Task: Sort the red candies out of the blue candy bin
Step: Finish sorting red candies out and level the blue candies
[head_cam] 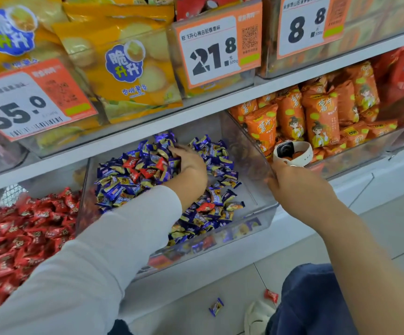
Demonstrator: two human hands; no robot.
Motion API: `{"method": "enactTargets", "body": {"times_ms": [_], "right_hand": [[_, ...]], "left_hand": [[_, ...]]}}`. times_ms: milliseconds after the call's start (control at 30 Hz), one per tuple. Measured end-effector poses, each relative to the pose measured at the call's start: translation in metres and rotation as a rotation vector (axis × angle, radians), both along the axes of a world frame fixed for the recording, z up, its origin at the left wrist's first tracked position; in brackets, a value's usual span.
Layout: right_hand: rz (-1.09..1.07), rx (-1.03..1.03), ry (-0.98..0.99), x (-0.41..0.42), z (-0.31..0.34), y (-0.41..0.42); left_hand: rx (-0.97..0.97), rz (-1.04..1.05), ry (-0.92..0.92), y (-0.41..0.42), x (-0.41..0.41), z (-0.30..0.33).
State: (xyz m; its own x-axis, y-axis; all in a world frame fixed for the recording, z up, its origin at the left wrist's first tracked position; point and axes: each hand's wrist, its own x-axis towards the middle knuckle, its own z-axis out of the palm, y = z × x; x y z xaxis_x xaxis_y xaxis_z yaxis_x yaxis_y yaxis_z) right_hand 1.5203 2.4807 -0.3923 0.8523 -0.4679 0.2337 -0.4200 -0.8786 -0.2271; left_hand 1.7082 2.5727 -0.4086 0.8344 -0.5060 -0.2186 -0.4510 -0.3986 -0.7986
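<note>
A clear blue candy bin (261, 213) sits tilted out on the lower shelf, holding several blue candies (114, 189). Red candies (147, 172) lie mixed into the heap at the back, and another red candy (204, 207) lies nearer the front. My left hand (189, 165), in a white sleeve, reaches into the heap beside the red ones. Its fingers curl into the wrappers and the tips are hidden. My right hand (293, 187) grips the bin's right wall. A white-strapped watch (291, 153) sits just above that hand.
A bin of red candies (14, 238) stands to the left. Orange snack packs (317, 117) fill the bin to the right. On the floor lie a blue candy (216, 307) and a red candy (271, 296), near my knee (312, 298) and a white shoe (259, 315).
</note>
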Motion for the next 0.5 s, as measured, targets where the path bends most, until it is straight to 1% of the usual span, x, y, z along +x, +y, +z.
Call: {"method": "enactTargets", "body": {"times_ms": [67,133,267,367,433,500], "right_hand": [[-0.001,0.008,0.006,0.0,0.001,0.0],[-0.002,0.016,0.012,-0.001,0.002,0.0],[-0.032,0.073,0.029,-0.002,0.008,0.004],[-0.071,0.084,0.056,-0.004,0.014,0.01],[-0.112,0.072,0.007,-0.006,0.021,0.017],[-0.153,0.019,-0.151,-0.007,0.027,0.025]], "left_hand": [[-0.037,0.022,0.035,0.011,0.002,0.015],[-0.119,0.039,0.098,0.028,0.001,0.03],[-0.472,-0.004,0.165,0.08,-0.003,0.047],[-0.682,-0.031,0.233,0.115,-0.01,0.044],[-0.784,-0.095,0.249,0.133,-0.015,0.034],[-0.876,-0.164,0.273,0.146,-0.021,0.024]]}}
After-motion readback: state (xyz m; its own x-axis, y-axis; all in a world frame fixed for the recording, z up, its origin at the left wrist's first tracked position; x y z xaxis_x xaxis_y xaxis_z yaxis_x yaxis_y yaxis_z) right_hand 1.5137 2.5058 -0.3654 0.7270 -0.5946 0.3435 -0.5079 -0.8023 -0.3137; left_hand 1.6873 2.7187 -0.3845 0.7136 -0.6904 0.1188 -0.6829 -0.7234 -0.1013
